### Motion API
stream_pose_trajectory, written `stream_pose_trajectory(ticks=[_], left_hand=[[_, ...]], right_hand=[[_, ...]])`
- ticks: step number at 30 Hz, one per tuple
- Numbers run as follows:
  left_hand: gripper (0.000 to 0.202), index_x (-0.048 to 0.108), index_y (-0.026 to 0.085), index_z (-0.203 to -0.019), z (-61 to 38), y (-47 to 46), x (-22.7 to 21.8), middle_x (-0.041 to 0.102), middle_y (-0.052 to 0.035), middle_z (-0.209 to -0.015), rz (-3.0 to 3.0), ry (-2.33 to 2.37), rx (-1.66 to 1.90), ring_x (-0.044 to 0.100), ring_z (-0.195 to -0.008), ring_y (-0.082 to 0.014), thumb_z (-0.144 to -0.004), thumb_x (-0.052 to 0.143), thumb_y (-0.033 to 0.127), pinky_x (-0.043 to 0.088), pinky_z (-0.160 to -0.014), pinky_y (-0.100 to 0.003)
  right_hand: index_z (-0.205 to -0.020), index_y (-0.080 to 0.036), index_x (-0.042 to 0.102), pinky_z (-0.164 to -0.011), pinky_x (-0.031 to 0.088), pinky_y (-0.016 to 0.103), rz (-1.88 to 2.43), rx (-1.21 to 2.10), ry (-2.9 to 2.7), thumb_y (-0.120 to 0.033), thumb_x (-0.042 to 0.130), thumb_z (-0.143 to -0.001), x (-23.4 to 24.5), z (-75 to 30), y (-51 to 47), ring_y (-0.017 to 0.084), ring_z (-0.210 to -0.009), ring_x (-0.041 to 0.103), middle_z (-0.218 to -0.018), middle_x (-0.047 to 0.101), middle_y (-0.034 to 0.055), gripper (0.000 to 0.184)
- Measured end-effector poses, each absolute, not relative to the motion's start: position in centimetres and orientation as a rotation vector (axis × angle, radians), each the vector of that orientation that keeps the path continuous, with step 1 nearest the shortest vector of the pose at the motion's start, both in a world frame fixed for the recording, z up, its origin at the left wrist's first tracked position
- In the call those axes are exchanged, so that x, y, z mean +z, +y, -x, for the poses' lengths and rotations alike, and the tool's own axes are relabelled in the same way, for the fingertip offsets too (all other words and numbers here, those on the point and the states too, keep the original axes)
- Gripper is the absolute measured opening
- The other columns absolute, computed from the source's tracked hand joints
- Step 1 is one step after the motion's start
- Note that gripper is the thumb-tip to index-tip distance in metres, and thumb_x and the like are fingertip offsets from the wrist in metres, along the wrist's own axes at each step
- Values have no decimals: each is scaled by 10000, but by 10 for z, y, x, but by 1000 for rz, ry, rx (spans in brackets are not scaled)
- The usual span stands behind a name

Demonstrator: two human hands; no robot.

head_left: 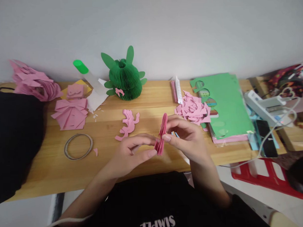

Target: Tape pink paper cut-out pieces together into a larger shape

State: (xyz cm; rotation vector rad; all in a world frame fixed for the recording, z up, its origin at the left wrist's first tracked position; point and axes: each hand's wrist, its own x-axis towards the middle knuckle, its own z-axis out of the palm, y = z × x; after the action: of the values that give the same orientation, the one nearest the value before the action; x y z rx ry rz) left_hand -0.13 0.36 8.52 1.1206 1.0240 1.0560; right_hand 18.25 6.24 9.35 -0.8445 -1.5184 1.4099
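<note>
Between both hands stands a thin stack of layered pink paper [163, 133], held edge-on above the front of the table. My left hand [133, 154] pinches its lower left edge with thumb and fingers. My right hand [185, 135] grips it from the right, the thumb on the near side and the fingers behind. Curved pink paper cutouts [128, 124] lie on the wood just beyond my left hand. Past my right hand is a heap of pink paper scraps [192, 108]. A green honeycomb paper figure [125, 79] with leaf-shaped pieces and a small pink bow stands near the wall.
Left on the table [114, 174] are a tape ring [78, 147], folded pink paper [71, 113] and a green-capped glue stick [89, 76]. Green sheets [225, 104], a phone [266, 137] and a white power strip [264, 108] with cables lie right. A black cloth item [17, 141] covers the left end.
</note>
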Motion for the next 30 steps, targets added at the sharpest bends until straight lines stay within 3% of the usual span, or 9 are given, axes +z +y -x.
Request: stream_pose_trajectory(ticks=[8, 23, 30], left_hand=[[108, 738, 199, -812, 3, 4, 85, 769, -42, -837, -990, 1008, 1043, 726, -874, -210, -788, 741, 304, 584, -830, -336], [275, 755, 221, -815, 9, -2, 78, 777, -56, -931, -834, 1007, 1046, 720, -877, -214, -729, 793, 480, 582, -828, -344], [96, 721, 218, -863, 5, -2, 86, 762, -47, -947, -1194, 1183, 1130, 704, -903, -195, -824, 704, 304, 557, -840, -329]], right_hand=[[-868, -288, 740, -600, 485, 273, 850, 1436, -1502, -219, 792, -765, 92, -186, 64, 153, -835, 640, -934, 687, 16, 134], [-901, -286, 731, -707, 525, 320, 782, 1484, -1548, -318, 772, -798, 93, -191, 66, 173, -858, 626, -932, 676, 25, 115], [-906, -273, 739, -637, 508, 284, 874, 1430, -1566, -266, 755, -801, 93, -187, 66, 145, -757, 611, -869, 675, 17, 107]])
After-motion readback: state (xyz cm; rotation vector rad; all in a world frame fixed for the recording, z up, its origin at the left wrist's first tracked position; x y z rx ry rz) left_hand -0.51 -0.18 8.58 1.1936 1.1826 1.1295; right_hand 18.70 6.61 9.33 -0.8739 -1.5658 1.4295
